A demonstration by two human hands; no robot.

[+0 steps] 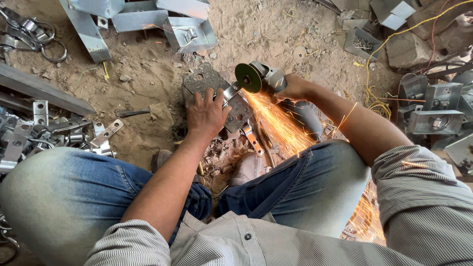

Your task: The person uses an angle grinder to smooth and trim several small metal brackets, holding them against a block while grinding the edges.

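My right hand [294, 88] grips an angle grinder [268, 79] whose green disc [248, 78] touches a small metal strap [230, 92]. Orange sparks [281, 125] spray back toward my right knee. My left hand [206, 114] presses flat on the strap and on a dark perforated steel plate [204, 80] lying on the sandy ground. I am crouched in blue jeans and a striped shirt.
A hammer [148, 113] lies on the ground left of my left hand. A pile of small metal brackets [29, 138] lies at the left. Folded sheet-metal boxes [189, 33] sit at the top, more [433, 120] at the right. A yellow cord [374, 93] runs at upper right.
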